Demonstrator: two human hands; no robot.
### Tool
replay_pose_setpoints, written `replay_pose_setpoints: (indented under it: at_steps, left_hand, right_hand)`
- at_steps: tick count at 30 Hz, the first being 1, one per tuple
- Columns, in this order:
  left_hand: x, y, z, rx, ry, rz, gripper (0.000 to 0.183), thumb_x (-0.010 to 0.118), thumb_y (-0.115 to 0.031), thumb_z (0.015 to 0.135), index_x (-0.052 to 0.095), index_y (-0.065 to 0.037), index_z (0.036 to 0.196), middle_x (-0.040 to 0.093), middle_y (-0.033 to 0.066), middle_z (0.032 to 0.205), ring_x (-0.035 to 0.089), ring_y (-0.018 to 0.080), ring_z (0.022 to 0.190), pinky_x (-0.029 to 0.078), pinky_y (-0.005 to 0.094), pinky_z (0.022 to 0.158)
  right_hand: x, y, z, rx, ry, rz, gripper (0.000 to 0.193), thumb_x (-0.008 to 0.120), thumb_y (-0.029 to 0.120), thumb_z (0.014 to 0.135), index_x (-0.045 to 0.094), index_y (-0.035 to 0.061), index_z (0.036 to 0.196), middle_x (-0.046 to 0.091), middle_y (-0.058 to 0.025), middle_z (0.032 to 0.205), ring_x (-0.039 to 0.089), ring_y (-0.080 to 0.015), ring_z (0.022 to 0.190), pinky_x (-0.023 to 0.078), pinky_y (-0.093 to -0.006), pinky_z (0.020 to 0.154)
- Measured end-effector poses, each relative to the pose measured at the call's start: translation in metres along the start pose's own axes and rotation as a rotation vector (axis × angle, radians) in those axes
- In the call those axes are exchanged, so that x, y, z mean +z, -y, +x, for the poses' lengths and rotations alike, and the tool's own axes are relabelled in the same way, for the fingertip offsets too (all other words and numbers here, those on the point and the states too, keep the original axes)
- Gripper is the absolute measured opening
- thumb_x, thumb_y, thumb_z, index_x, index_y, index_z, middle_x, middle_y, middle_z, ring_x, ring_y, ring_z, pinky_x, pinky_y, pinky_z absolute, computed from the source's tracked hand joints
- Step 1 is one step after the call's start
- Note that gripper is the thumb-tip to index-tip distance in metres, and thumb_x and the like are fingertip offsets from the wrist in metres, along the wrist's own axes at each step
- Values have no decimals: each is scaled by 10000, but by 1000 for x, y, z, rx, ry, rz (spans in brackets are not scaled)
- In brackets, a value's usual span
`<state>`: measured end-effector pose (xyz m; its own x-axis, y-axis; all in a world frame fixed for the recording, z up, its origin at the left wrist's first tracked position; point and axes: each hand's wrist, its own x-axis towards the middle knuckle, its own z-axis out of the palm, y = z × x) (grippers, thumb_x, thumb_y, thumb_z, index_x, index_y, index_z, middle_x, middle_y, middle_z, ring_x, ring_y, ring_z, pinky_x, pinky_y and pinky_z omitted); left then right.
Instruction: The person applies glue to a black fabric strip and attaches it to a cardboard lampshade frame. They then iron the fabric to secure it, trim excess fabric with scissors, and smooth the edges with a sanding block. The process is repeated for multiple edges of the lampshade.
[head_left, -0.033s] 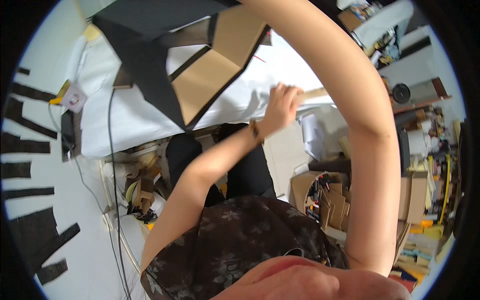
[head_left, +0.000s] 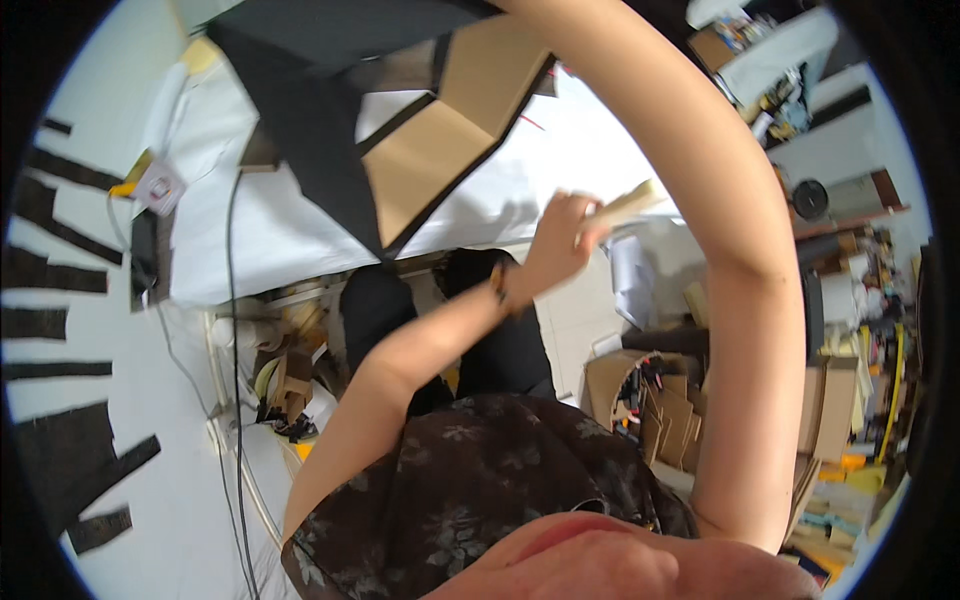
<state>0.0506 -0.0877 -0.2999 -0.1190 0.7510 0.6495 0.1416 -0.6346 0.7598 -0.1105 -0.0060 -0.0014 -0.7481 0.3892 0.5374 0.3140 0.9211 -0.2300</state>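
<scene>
My left hand (head_left: 563, 240) is closed around a pale, flat, stick-like tool (head_left: 630, 205), held above the front edge of the table. Motion blur hides the tool's exact kind. Up and to its left stands an angular folded piece of black sheet (head_left: 300, 110) with tan cardboard panels (head_left: 425, 160) and an opening in it. My right arm (head_left: 690, 150) arches over the right side and leaves past the top edge near this piece, so my right hand is out of view.
A white-covered table (head_left: 210, 265) carries the folded piece. Black strips (head_left: 65, 440) lie on a white surface at left, beside a dark hanging cable (head_left: 236, 330). Below at right stands an open carton (head_left: 610, 375) of cardboard scraps. Cluttered shelves (head_left: 860, 330) line the far right.
My left hand has dipped slightly toward me, and the pale tool now tilts upward at its far end. The whole scene has shifted a little rightward and down.
</scene>
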Motion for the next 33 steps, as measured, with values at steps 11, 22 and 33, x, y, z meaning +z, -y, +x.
replay_pose_setpoints:
  at_steps: [11,22,33]
  left_hand:
    - [-227,-153,24,329,-802,-310,444,653,63,909,392,34,1267,599,151,1160,626,220,1041,529,345,909]
    - [-241,-128,63,453,-682,384,232,663,102,778,647,15,993,686,23,831,640,84,790,517,236,726]
    - [-256,-123,72,414,-698,424,181,771,93,792,677,31,934,706,78,937,664,145,875,536,276,827]
  right_hand:
    - [-12,28,-6,214,66,-16,449,736,418,851,667,-9,968,696,-179,872,667,-270,838,502,-371,775]
    - [-10,26,-8,219,65,39,388,743,354,862,655,-13,950,698,-153,864,649,-211,826,498,-345,777]
    - [4,18,0,139,56,117,363,748,331,857,654,-6,955,696,-141,853,635,-194,804,495,-340,756]
